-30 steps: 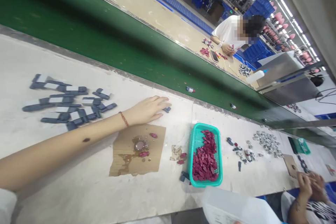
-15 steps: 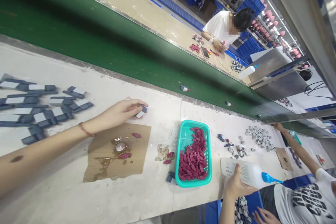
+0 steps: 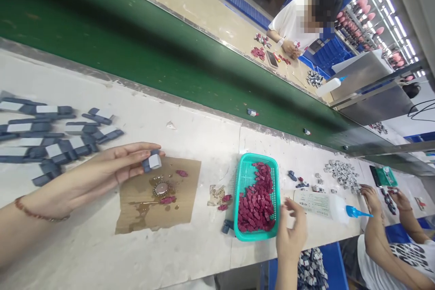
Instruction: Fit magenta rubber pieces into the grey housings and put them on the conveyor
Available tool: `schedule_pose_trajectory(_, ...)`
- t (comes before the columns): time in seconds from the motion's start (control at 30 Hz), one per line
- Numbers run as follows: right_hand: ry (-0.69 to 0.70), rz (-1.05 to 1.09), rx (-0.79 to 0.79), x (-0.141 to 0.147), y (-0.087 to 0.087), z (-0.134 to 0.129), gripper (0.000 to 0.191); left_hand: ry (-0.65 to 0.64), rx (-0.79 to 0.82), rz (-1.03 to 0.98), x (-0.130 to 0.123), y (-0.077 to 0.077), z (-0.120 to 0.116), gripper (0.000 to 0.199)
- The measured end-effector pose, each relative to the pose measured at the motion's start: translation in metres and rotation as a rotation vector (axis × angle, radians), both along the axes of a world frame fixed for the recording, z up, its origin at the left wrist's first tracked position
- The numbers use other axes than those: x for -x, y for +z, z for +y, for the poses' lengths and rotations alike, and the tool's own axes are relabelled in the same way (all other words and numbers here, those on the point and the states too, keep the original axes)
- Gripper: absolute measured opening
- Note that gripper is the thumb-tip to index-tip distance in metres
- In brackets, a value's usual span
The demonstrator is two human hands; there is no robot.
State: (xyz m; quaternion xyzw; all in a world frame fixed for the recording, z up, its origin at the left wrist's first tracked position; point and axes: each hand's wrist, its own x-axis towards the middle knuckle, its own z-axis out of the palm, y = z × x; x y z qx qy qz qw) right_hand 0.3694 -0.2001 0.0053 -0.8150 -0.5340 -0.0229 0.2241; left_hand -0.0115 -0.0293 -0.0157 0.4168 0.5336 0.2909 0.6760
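Note:
My left hand (image 3: 115, 167) pinches a dark blue and light grey block (image 3: 152, 161) over the upper left edge of a brown cardboard piece (image 3: 190, 186). On the cardboard are a round metal cap (image 3: 161, 189), wet patches and a few dark red pieces (image 3: 182, 173). My right hand (image 3: 292, 226) is beside the right edge of a green basket (image 3: 238, 190) holding many dark red pieces (image 3: 258, 208). Its fingers are apart with nothing between them. A white bottle with a blue nozzle (image 3: 336, 208) lies on the table to its right.
Several blue-grey blocks (image 3: 57, 152) lie at the left. A green conveyor belt (image 3: 204, 84) runs behind the table (image 3: 102, 253). Light grey pieces (image 3: 341, 174) lie at the right, near a co-worker's hands (image 3: 372, 199). Another person (image 3: 295, 22) sits across the belt.
My left hand has drawn back left with the block and lifted it over the cardboard. My right hand has let go of the bottle, which now lies on the table, and moved left toward the basket.

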Motion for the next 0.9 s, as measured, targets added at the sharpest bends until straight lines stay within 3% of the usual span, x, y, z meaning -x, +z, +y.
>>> schedule_pose_trajectory(0.03,0.149,0.040,0.100,0.010,0.002,0.007,0.022,0.045,0.069,-0.022,0.000,0.001,-0.002,0.028)
schedule_pose_trajectory(0.1,0.291,0.067,0.223,0.025,0.004,0.020,0.021,0.136,0.200,-0.062,0.000,0.004,-0.006,0.040)
schedule_pose_trajectory(0.33,0.325,0.044,0.270,0.032,-0.001,0.036,0.023,0.354,0.410,-0.143,0.016,-0.005,-0.014,0.055)
schedule_pose_trajectory(0.43,0.296,0.166,0.229,0.034,0.003,0.039,0.020,0.327,0.431,-0.148,0.022,-0.009,-0.014,0.059)
schedule_pose_trajectory(0.6,0.072,0.660,0.080,0.048,0.018,0.042,0.022,0.117,0.360,-0.105,0.021,0.000,-0.013,0.064)
schedule_pose_trajectory(0.73,-0.009,1.111,-0.045,0.077,0.028,0.053,0.028,0.120,0.324,-0.066,0.018,0.008,-0.011,0.067)
schedule_pose_trajectory(0.9,-0.037,1.497,0.051,0.122,0.032,0.076,0.035,0.130,0.273,-0.107,0.019,0.004,-0.012,0.058)
